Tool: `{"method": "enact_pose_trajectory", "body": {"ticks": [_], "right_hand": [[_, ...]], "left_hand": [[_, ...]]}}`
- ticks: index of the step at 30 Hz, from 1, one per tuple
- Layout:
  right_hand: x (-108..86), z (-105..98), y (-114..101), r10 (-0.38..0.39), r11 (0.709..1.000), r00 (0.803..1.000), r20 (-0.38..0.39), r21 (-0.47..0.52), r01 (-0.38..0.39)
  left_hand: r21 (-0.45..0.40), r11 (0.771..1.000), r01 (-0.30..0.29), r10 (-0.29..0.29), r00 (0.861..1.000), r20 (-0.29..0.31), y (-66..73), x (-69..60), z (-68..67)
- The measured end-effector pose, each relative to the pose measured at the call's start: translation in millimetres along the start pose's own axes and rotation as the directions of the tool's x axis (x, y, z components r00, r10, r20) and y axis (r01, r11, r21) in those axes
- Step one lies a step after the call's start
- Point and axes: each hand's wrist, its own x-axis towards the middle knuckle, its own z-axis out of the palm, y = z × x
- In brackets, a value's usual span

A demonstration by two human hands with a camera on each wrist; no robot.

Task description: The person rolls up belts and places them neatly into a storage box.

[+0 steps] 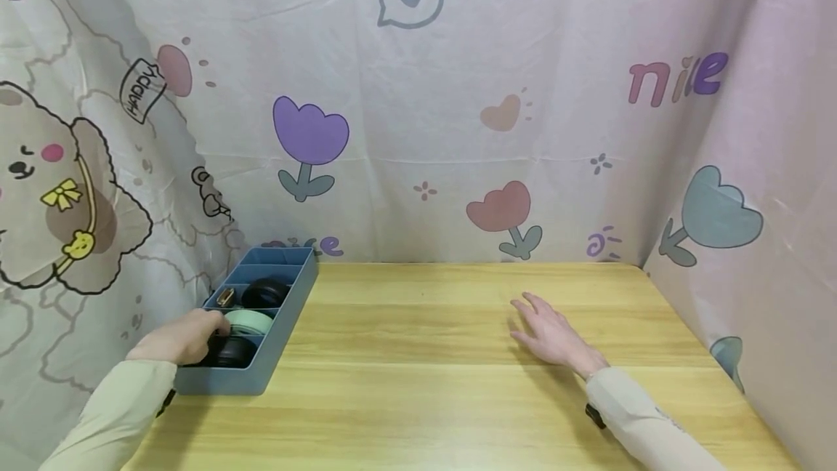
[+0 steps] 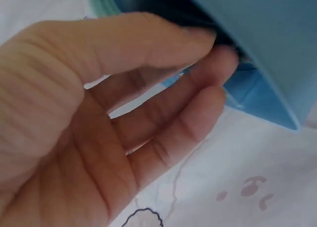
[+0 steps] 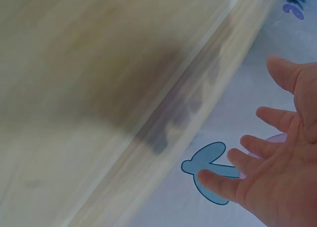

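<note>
A blue-grey divided box (image 1: 282, 336) stands at the table's left side. In its front compartment lies a dark, rounded, glossy thing (image 1: 234, 352). Behind that sits a light green ring-shaped roll (image 1: 248, 321). My left hand (image 1: 179, 338) reaches over the box's left edge with its fingers down by the front compartment. In the left wrist view, the thumb and fingers of the left hand (image 2: 124, 83) are bent close together beside the dark thing; whether they pinch it is hidden. My right hand (image 1: 548, 331) hovers over the table with its fingers spread, holding nothing.
Farther back in the box are another black rounded thing (image 1: 264, 294) and a small gold-and-dark thing (image 1: 226, 298). The wooden table (image 1: 418, 384) reaches back to a printed curtain (image 1: 405, 202), which also hangs along both sides.
</note>
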Motion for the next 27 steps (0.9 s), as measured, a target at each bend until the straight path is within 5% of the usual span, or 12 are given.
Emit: {"method": "enact_pose_trajectory", "body": {"ticks": [13, 21, 27], "right_hand": [[-0.6, 4, -2, -0.027, 1.0, 1.0, -0.006, -0.007, 0.027], [7.4, 2, 1, 0.045, 0.997, 0.997, -0.055, -0.057, -0.048], [8.2, -3, 6, 0.085, 0.992, 0.994, -0.064, -0.088, -0.091]], "left_hand": [[0.017, 0.997, -0.079, 0.081, 0.973, -0.215, 12.3, 15.1, -19.2], [-0.089, 0.995, -0.042, 0.021, 0.972, -0.233, 48.1, 34.4, -13.7], [-0.166, 0.984, -0.066, 0.011, 0.951, -0.31, 77.7, 55.5, 4.1]]}}
